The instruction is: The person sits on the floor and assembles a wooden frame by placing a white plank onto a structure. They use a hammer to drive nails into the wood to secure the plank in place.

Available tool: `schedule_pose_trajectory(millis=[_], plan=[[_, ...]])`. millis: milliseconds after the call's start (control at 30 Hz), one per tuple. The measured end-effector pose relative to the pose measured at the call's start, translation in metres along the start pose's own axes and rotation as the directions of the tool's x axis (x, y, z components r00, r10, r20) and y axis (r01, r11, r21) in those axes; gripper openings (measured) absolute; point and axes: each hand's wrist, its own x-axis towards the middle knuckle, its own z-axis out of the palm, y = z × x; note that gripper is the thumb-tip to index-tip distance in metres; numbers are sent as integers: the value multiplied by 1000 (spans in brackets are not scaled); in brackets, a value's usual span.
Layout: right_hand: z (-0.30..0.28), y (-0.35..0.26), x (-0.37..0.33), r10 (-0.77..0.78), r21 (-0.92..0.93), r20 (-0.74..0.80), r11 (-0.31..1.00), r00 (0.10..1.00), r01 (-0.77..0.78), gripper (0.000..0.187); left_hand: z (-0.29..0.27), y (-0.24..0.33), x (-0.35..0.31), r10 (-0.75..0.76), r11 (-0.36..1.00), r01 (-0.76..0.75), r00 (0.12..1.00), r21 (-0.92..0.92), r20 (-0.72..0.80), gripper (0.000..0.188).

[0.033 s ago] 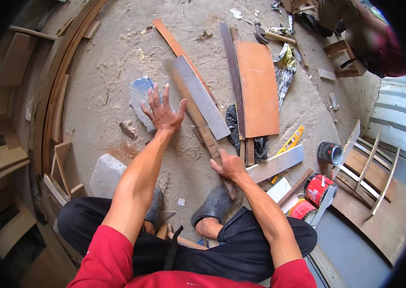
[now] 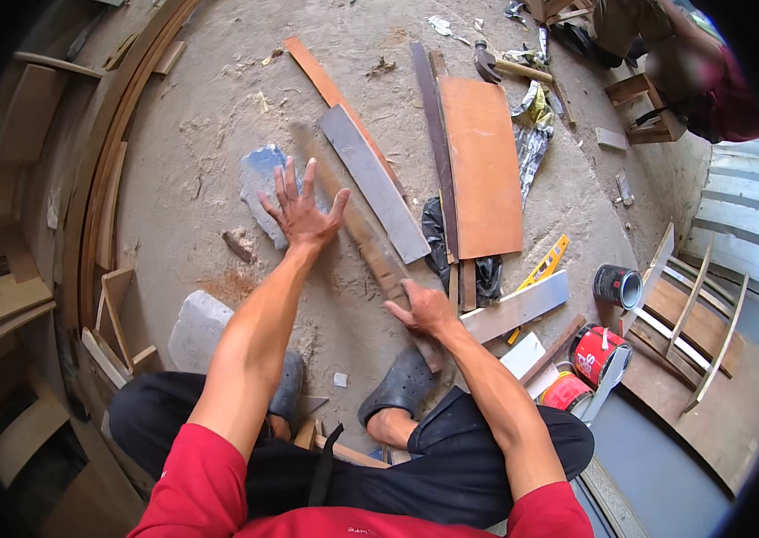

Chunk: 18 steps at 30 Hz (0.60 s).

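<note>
My left hand (image 2: 306, 215) is open, its fingers spread. In view it overlaps the edge of a flat stone block (image 2: 261, 184) with a bluish top; whether it touches the block I cannot tell. Closed round the near part of a long, narrow wooden strip (image 2: 354, 220) is my right hand (image 2: 424, 309). The strip slants away to the far left, its far end blurred, and its near end lies by my right clog (image 2: 393, 387). Beside the strip is a grey board (image 2: 375, 184), with a thin orange-brown strip (image 2: 324, 76) along its far side.
An orange-brown panel (image 2: 483, 170) and dark strip (image 2: 433, 134) lie ahead. A hammer (image 2: 510, 67) lies beyond; a yellow level (image 2: 545, 263) and cans (image 2: 617, 285) stand right. Wooden frames (image 2: 3, 296) line the left. Another person (image 2: 711, 81) is at far right.
The wooden strip's far end has swung left, widening the gap to the grey board. My right hand has shifted slightly left with it; my left hand stays spread in nearly the same place.
</note>
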Motion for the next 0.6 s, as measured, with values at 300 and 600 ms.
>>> schedule_pose_trajectory(millis=[300,600], plan=[[-112,104,225,280,131,-579,959,766,-252,26,2,-7,31,359,933,-359,926,-22,122,59],[-183,232,386,536,203,-504,836,678,-510,46,-2,-4,35,428,903,-415,892,-111,146,59]])
